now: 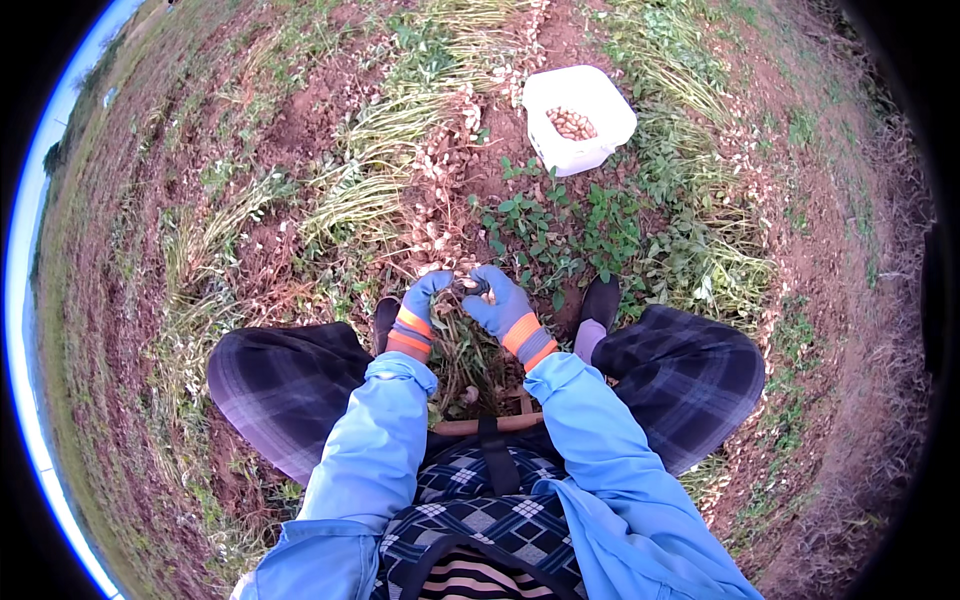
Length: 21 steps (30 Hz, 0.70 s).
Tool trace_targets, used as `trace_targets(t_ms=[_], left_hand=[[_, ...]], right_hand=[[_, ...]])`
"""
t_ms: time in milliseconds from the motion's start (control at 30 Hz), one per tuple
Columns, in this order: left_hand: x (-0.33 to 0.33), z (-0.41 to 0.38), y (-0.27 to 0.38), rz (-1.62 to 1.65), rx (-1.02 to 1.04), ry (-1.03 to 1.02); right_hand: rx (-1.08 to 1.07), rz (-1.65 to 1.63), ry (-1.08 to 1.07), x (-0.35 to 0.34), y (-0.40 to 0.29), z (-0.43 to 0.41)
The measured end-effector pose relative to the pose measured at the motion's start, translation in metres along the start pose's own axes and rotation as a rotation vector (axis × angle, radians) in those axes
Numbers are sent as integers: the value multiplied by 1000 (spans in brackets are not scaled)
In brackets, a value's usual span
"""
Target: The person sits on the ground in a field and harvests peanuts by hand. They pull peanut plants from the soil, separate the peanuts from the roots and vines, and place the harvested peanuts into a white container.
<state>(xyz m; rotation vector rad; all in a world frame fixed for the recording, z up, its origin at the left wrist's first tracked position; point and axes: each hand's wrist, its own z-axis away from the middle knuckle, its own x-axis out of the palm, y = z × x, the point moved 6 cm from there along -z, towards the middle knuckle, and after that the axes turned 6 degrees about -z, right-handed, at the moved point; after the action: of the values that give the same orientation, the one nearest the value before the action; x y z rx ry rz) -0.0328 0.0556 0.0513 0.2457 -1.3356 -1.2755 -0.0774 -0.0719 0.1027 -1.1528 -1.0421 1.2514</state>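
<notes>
Both my hands wear blue-grey gloves with orange-striped cuffs and meet low between my knees. My left hand (422, 301) is closed at the root end of a pulled peanut plant (454, 330), whose leafy stems hang down towards my lap. Close beside it, my right hand (501, 306) curls its fingers around peanut pods (489, 297), a few of which show at the fingertips. Just beyond the hands, more peanut pods (431, 236) lie along the row, still on their roots. The fingers partly hide what they grip.
A white plastic bucket (540, 112) partly filled with peanuts (571, 124) stands ahead, right of the row. Uprooted peanut plants (390, 142) lie to its left, more plants (682, 75) to its right. Green leafy weeds (611, 225) grow before my right shoe (600, 301). A wooden seat edge (465, 427) shows beneath me.
</notes>
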Motion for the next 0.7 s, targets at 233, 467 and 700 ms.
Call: trace_targets(t_ms=[233, 467, 700], left_hand=[[-34, -10, -24, 61, -58, 41], [-51, -18, -44, -14, -25, 10], [18, 10, 8, -175, -40, -18]], right_hand=[[-195, 90, -24, 5, -19, -4], [292, -419, -134, 8, -11, -3], [355, -406, -76, -3, -18, 0]])
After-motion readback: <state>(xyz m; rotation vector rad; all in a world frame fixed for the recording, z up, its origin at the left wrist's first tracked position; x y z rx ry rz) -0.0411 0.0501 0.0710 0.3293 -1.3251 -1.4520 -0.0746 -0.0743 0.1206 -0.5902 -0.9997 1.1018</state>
